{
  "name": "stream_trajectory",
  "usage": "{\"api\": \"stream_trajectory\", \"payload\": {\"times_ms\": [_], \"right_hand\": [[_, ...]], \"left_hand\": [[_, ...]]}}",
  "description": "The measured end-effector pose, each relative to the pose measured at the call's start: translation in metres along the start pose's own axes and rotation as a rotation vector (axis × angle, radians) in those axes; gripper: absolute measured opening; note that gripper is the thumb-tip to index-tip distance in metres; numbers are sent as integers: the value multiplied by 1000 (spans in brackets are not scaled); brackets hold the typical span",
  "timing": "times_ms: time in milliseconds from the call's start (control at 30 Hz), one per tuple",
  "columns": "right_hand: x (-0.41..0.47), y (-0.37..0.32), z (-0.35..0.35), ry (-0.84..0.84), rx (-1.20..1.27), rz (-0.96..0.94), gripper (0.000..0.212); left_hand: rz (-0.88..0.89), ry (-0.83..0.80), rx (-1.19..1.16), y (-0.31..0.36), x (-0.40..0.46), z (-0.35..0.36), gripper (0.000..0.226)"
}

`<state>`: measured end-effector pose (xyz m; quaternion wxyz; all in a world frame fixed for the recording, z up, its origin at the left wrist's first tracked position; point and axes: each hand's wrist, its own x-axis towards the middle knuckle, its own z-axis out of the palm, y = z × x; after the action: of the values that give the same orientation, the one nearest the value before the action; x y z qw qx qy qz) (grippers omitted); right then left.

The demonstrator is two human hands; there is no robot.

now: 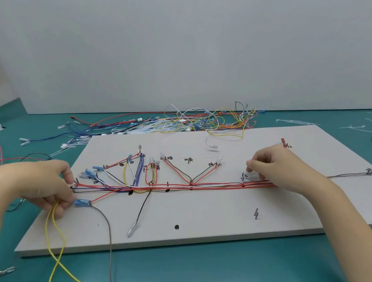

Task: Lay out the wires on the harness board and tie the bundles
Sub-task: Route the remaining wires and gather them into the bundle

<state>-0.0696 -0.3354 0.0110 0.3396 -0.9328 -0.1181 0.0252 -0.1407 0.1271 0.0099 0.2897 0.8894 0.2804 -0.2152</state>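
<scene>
Loose ends at the near edge: a yellow wire (54,264) and a grey wire (110,250) are left hanging off the front of the harness board (192,232) onto the green table (245,272); judged not yet routed, which is why they are kept clear of the laid runs.

Left hand: the left hand (44,185) is set at the board's left end, its fingers curled round the yellow wire and closed about the wire ends by a peg; the yellow wire seems to be held ready for laying, while the trunk's start is pinned in place.

Right hand: the right hand (275,164) is rested on the trunk towards the right, fingers bent; the fingertips (251,165) are brought together near a small peg, but whether a wire is pinched there cannot be told. The bundle is probably being held taut against the left hand's pull.

Main trunk: the red wire bundle (209,185) is stretched along the middle of the board between the two hands, so that branches can be taken off at the marked points.

Branches: the blue connectors (90,173) and a clear connector (152,160) are fanned out behind the trunk to hand-written labels that fix each end's place.

Ties: no tie can be made out on the trunk; tying is judged to be ahead.

Far stock: a spare wire pile (201,120) is heaped beyond the board, against the white wall (190,33).
</scene>
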Motion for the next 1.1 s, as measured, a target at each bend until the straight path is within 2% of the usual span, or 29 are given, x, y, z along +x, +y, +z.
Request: {"api": "stream_trajectory", "payload": {"times_ms": [100, 167, 200, 267, 367, 600, 667, 733, 767, 867, 933, 1000, 1100], "right_hand": [[0, -2, 2, -6, -1, -1, 26], [-1, -2, 2, -3, -3, -1, 26], [-1, -3, 1, 0, -2, -1, 25], [-1, -3, 0, 9, -3, 0, 25], [-1, -4, -1, 18, -4, -2, 26], [-3, -5, 0, 9, 2, -5, 25], [-3, -5, 0, 9, 10, -3, 25], [-3, -6, 1, 11, 24, -6, 25], [-3, -7, 2, 14, 33, -9, 25], [-3, -10, 4, 36, 60, -23, 26], [-3, -12, 3, 76, 85, -46, 26], [-4, -16, 4, 113, 165, -76, 26], [-7, -26, 11, 94, 303, -118, 25]], "left_hand": [[103, 47, -22, 13, -11, 1, 36], [197, 50, -148, 25, -21, 1, 12], [239, 26, -193, 28, -25, 1, 8], [294, -99, -191, 29, -29, 4, 31], [354, -163, -89, 30, -40, 11, 35], [473, 151, 226, 46, -44, 23, 11], [529, 203, 242, 49, -45, 24, 27], [557, 167, 159, 53, -50, 25, 60], [569, 128, 109, 55, -53, 26, 68], [668, 8, -11, 68, -60, 35, 60], [709, -11, -64, 80, -67, 40, 47], [691, -48, -45, 91, -75, 43, 41], [669, -210, 77, 108, -89, 45, 37]]}}
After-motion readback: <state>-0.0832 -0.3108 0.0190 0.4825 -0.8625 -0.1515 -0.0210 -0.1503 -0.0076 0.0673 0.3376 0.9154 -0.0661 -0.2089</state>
